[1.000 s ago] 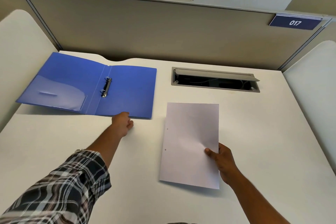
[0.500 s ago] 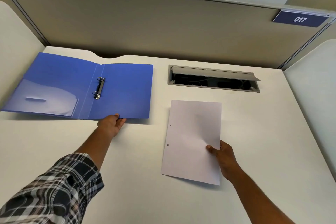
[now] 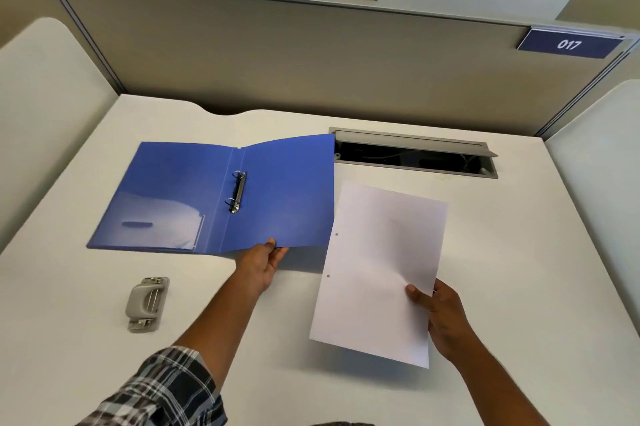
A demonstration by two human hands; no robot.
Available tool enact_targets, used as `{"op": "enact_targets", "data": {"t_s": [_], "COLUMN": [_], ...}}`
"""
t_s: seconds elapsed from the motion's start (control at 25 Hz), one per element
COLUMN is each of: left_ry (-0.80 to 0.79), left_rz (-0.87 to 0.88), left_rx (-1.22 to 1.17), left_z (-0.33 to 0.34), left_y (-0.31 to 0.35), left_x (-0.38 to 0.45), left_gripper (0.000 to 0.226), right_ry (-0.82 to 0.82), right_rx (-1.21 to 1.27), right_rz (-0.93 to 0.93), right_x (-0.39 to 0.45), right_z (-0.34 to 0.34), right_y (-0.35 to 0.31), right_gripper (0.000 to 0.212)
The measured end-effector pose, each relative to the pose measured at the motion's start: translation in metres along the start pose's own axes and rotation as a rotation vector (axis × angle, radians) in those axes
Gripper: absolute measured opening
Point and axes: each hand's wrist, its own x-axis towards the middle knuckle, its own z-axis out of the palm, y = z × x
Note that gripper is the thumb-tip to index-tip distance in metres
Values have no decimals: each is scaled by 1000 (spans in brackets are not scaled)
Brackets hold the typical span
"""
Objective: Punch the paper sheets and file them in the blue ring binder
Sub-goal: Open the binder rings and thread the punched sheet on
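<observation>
- Left hand point(image 3: 260, 264) grips near edge of open blue binder point(image 3: 284, 197).
- Right hand point(image 3: 441, 316) holds punched paper point(image 3: 381, 270) above desk point(image 3: 519, 270).
- Hole punch point(image 3: 147, 303) near left.

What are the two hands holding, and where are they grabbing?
The left hand pinches the blue binder's near edge. The right hand holds the punched paper by its right edge.

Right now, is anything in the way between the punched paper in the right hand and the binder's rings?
Nothing visible. The paper, held by the right hand, hangs just right of the open binder. The rings look closed, and the left hand grips only the binder's near edge. The hole punch sits well off to the left.
</observation>
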Motion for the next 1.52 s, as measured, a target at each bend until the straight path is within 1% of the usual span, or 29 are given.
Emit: {"op": "enact_targets", "data": {"t_s": [0.12, 0.24, 0.32, 0.4, 0.44, 0.48, 0.56, 0.64, 0.72, 0.8, 0.88, 0.96, 1.0, 1.08, 1.16, 1.24, 1.36, 1.44, 1.52], "left_ry": [-25, -30, -42, -62, -58, -41, -27, -54, -89, -155, -221, -207, -160, -19, 131, 235, 281, 263, 228], "left_rz": [-28, -32, -44, -105, -147, -189, -276, -339, -313, -243, -230, -224, -204, -139, -50, 46, 164, 214, 256], "left_rx": [-25, -10, 51, 147, 180, 197, 193, 226, 344, 515, 682, 834, 874, 837, 731, 634, 419, 215, 67], "left_z": [-1, -1, -2, -6, -9, -11, -15, -19, -23, -28, -34, -43, -49, -63, -77, -91, -110, -118, -124], "left_y": [-37, -77, -103, -126, -137, -147, -165, -180, -185, -180, -172, -163, -158, -144, -121, -94, -53, -29, -11], "left_x": [-25, -49, -65, -79, -85, -91, -101, -109, -114, -116, -117, -115, -111, -101, -90, -80, -70, -70, -69], "left_gripper": [38, 39, 35, 22, 13, 9, 12, 16, 19, 16, 19, 26, 29, 27, 22, 22, 20, 13, 10], "right_ry": [-27, -39, -38, -41, -44, -45, -40, -32, 3, 66, 120, 141, 141, 146, 153, 155, 164, 170, 173], "right_rx": [61, 89, 99, 95, 87, 73, 42, 12, -25, -57, -77, -91, -100, -131, -168, -201, -233, -251, -267], "right_rz": [0, 7, 9, 7, 4, 2, 7, 28, 55, 76, 74, 66, 63, 59, 57, 53, 56, 60, 58], "right_x": [-15, -27, -34, -41, -44, -48, -51, -52, -48, -42, -35, -29, -26, -21, -18, -17, -16, -15, -14], "right_z": [-14, -28, -36, -40, -41, -42, -45, -49, -51, -52, -51, -45, -42, -36, -31, -29, -27, -28, -27], "right_y": [1, 3, 6, 9, 11, 13, 19, 23, 26, 29, 30, 31, 31, 32, 35, 39, 44, 44, 44], "right_gripper": [43, 45, 45, 43, 41, 38, 30, 26, 24, 21, 19, 20, 21, 22, 21, 20, 22, 24, 24]}}
